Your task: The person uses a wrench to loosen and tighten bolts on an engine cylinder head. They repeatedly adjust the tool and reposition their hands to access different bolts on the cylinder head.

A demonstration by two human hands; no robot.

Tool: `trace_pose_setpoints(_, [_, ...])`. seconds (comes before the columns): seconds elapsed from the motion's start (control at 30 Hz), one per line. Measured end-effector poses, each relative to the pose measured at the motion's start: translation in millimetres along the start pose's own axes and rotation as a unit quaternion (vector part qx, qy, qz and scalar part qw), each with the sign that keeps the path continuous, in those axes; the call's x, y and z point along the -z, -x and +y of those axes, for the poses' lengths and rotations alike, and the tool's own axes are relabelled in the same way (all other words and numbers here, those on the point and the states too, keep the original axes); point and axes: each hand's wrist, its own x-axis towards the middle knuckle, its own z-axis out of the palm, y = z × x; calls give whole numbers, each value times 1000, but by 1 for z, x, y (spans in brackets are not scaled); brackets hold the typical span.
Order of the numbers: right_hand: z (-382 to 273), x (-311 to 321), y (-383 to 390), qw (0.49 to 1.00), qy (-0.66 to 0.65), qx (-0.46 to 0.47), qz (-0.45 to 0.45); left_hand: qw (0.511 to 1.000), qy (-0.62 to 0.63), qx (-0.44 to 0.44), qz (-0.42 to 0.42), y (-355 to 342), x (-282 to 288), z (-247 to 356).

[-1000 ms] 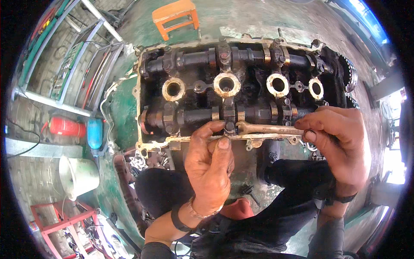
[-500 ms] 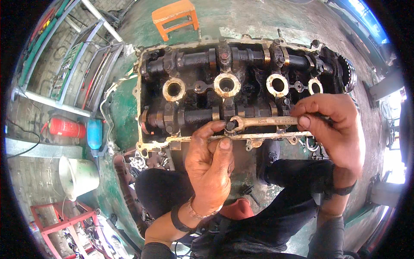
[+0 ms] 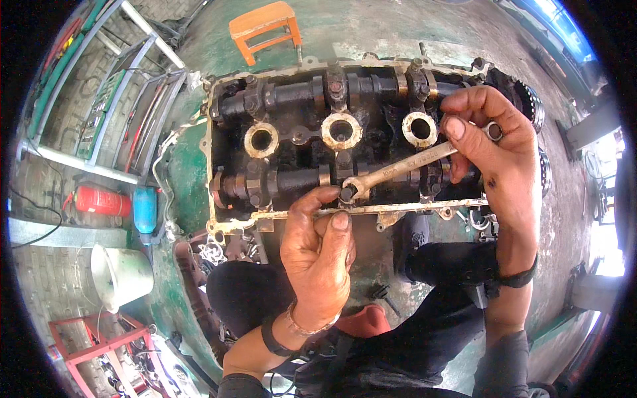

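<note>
On the green workshop floor (image 3: 371, 33) lies a cylinder head (image 3: 345, 142). The right hand (image 3: 497, 142) grips a combination spanner (image 3: 405, 166); the left hand (image 3: 318, 249) pinches the bolt (image 3: 346, 193). The spanner could slip off, barking knuckles.

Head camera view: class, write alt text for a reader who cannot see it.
Two bare hands work a silver combination wrench on a bolt of a grimy black engine cylinder head; the right hand grips the wrench's far end, and the left hand steadies its ring end. An orange wooden stool stands beyond.
</note>
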Motion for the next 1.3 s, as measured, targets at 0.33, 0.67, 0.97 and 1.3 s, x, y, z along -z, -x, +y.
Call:
trace_pose_setpoints(0.33, [2, -26, -3, 994, -55, 19, 91, 1000, 9, 2, 6, 1, 0, 1])
trace_pose_setpoints(0.67, [3, -26, -7, 997, -6, 39, 64, 1000, 5, 5, 5, 2, 2, 0])
trace_pose_setpoints(0.97, [8, -18, -13, 996, 59, 57, 41, 1000, -9, -8, 16, 2, -1, -3])
trace_pose_setpoints(1.3, [3, -22, -25, 997, 37, 60, -27, 1000, 19, -3, 1, 5, 2, -2])
